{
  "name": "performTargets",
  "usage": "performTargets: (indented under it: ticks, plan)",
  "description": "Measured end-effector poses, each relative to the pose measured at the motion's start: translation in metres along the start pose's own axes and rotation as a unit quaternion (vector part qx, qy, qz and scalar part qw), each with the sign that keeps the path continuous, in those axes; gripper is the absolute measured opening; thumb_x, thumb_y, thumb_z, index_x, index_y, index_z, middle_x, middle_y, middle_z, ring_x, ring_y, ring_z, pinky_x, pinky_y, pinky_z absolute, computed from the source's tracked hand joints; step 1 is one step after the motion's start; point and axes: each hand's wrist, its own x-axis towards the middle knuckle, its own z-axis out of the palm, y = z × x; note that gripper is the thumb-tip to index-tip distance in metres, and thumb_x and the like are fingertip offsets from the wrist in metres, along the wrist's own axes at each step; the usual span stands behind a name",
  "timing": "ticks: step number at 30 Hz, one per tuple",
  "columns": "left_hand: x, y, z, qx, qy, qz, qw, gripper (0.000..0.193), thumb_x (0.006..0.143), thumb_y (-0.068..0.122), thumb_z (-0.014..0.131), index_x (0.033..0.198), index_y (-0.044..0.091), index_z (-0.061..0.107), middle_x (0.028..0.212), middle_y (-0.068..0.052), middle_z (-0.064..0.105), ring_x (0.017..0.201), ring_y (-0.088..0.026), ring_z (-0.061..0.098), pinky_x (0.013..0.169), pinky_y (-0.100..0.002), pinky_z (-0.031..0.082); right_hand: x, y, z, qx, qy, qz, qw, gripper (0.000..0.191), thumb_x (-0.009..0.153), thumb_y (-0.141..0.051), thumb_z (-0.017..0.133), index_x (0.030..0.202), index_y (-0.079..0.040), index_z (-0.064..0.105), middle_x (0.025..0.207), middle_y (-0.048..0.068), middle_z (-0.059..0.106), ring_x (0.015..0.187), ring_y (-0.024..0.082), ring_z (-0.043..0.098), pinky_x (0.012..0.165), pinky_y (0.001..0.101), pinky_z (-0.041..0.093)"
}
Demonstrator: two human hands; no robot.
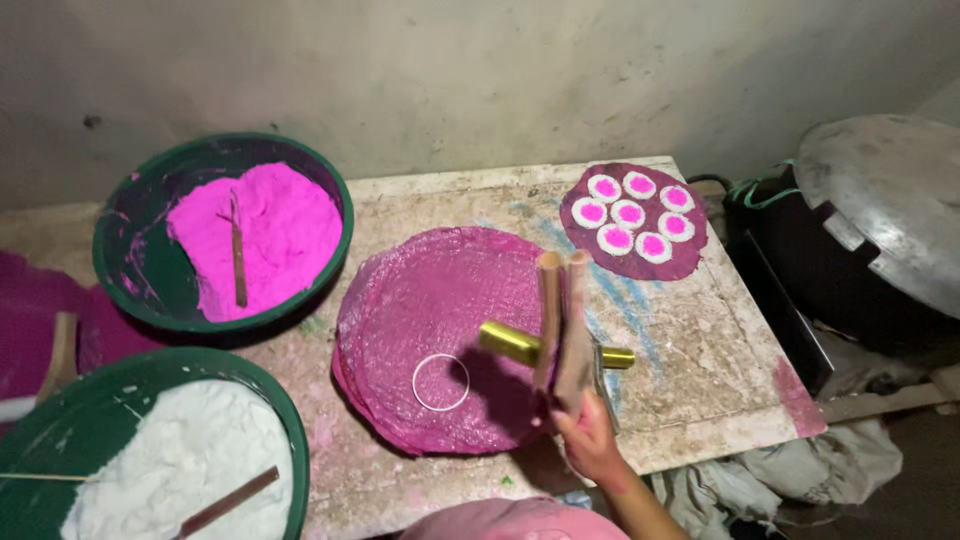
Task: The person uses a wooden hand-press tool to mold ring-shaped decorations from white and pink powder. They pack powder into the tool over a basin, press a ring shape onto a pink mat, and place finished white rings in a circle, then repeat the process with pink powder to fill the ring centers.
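Currently your right hand grips one wooden tong tool with a brass cylinder, raised near the worktop's front edge, over the stack of pink discs. Your left hand is out of view. Seven filled rounds lie on one disc at the back right corner. Two green basins occupy the left side.

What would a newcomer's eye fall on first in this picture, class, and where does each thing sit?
First, the bright pink powder heaped in a green basin at the back left of the table. Next, the round stack of pink sheets in the middle, where the right hand holds a wooden tool with a brass tube above it. Then the white-and-pink discs on a sheet at the back right.
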Motion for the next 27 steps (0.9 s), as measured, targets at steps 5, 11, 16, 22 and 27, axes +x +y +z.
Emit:
performTargets:
  ticks: [5,11,16,22,27]
  plan:
    - [0.051,-0.011,-0.033,-0.067,-0.08,-0.043,0.994,0.039,0.089,0.025,0.071,0.122,0.004,0.064,0.114,-0.024,0.064,0.103,-0.041,0.064,0.086,-0.045,0.053,0.029,-0.003,0.048,0.028,-0.097,-0.029,0.994,0.043,0.102,-0.014,0.057,0.139,0.004,0.049,0.119,0.01,0.066,0.107,0.016,0.065,0.095,0.0353,0.054]
    - [0.061,0.006,-0.109,-0.159,-0.201,-0.057,0.965,0.036,0.091,0.027,0.069,0.121,0.007,0.065,0.112,-0.022,0.065,0.101,-0.039,0.065,0.085,-0.044,0.054,0.051,-0.02,0.122,0.09,-0.201,-0.002,0.975,0.043,0.103,-0.02,0.059,0.139,0.002,0.048,0.112,0.006,0.064,0.098,0.014,0.064,0.089,0.0334,0.055]
    - [0.064,0.009,-0.167,-0.283,-0.352,-0.037,0.891,0.033,0.093,0.028,0.068,0.12,0.009,0.066,0.109,-0.021,0.067,0.1,-0.036,0.066,0.085,-0.043,0.054,0.069,-0.05,0.19,0.088,-0.311,0.002,0.946,0.043,0.105,-0.027,0.063,0.136,0.001,0.053,0.108,0.006,0.067,0.095,0.015,0.066,0.086,0.0337,0.056]
    - [0.06,0.024,-0.215,-0.441,-0.418,0.069,0.791,0.03,0.095,0.03,0.066,0.119,0.012,0.067,0.106,-0.019,0.068,0.098,-0.034,0.067,0.085,-0.042,0.054,0.078,-0.108,0.26,-0.081,-0.497,-0.19,0.842,0.062,0.101,-0.043,0.067,0.145,-0.001,0.052,0.122,0.018,0.068,0.106,0.033,0.073,0.088,0.04,0.058]
    - [-0.018,0.033,-0.242,-0.601,-0.311,0.166,0.717,0.028,0.097,0.032,0.065,0.118,0.015,0.068,0.104,-0.018,0.07,0.097,-0.032,0.068,0.085,-0.042,0.055,0.064,-0.168,0.292,-0.214,-0.611,-0.312,0.695,0.045,0.102,-0.044,0.062,0.124,-0.005,0.057,0.101,0.013,0.067,0.091,0.035,0.068,0.076,0.0457,0.054]
